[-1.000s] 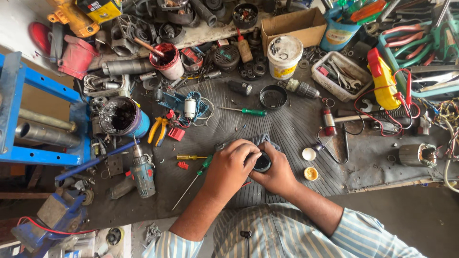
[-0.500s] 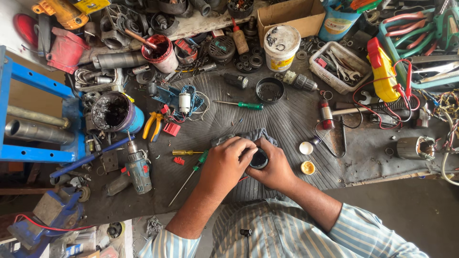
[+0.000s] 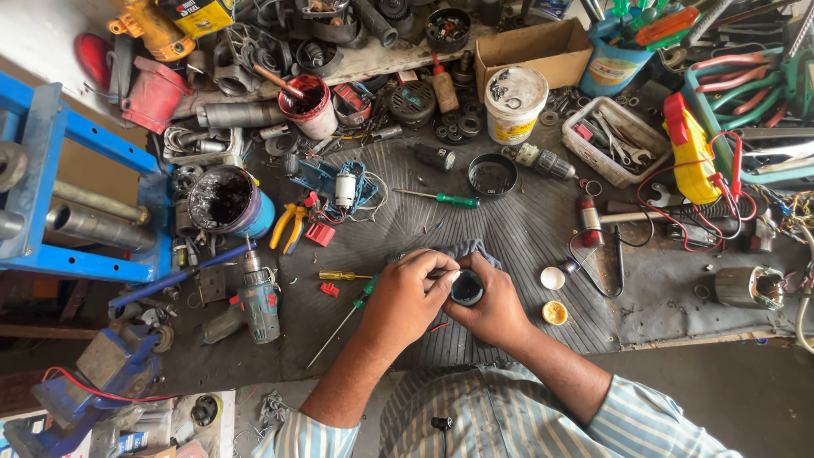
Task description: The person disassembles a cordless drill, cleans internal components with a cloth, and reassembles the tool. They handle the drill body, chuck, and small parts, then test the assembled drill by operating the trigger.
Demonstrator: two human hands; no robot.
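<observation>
a small dark round part (image 3: 466,287) is held just above the desk (image 3: 543,229), gripped in the right hand (image 3: 496,309) while the left hand (image 3: 407,301) fingers pinch its rim; it looks rigid, light, perhaps greasy, best grasped by its sides

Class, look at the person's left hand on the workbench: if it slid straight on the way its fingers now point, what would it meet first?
The left hand points right, fingers on the small dark round part that the right hand cups. It would likely press into that part first, then the right hand behind it.
</observation>
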